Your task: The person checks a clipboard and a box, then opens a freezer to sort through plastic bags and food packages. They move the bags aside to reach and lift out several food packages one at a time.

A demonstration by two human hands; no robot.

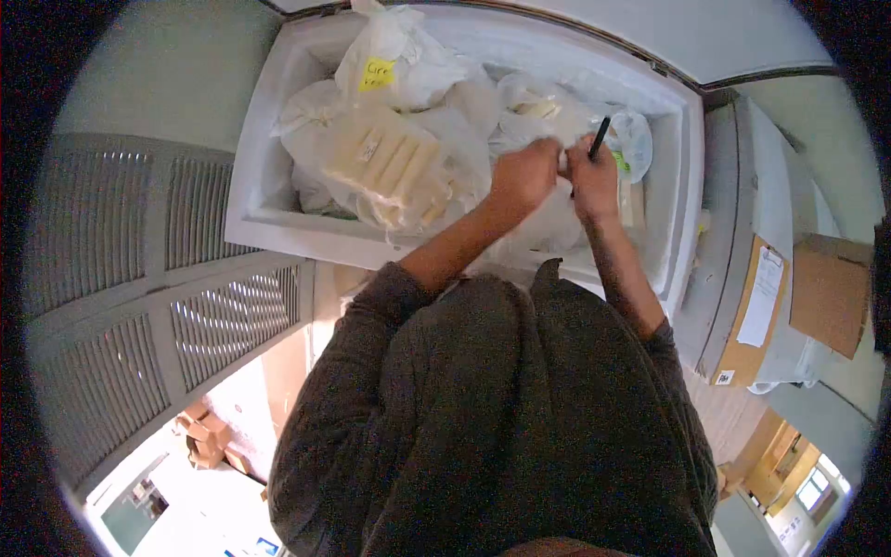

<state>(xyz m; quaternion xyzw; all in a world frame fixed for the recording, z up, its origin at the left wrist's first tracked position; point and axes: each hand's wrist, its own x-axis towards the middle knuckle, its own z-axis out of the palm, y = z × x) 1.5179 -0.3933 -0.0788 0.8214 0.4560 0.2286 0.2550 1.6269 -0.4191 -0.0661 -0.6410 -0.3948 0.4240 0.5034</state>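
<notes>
My left hand (pixel 526 174) is closed over the right half of the chest freezer (pixel 316 239), its fingers gripping the gathered neck of a clear plastic bag (pixel 543 218). Close beside it, my right hand (pixel 594 184) is closed too, with a black marker (pixel 600 136) sticking up between its fingers. Its fingertips meet the left hand's at the bag, and motion blur softens them. Just right of the hands lies another clear bag (pixel 633 139) with a green-yellow label. What the gripped bag contains is hard to make out.
Left in the freezer lies a bag of pale sticks (pixel 385 158). Behind it stands a knotted white bag (pixel 394 51) with a handwritten yellow label (pixel 376 73). Louvred shutters (pixel 102 218) flank the left; a clipboard (pixel 756 302) and cardboard box (pixel 829 292) are at right.
</notes>
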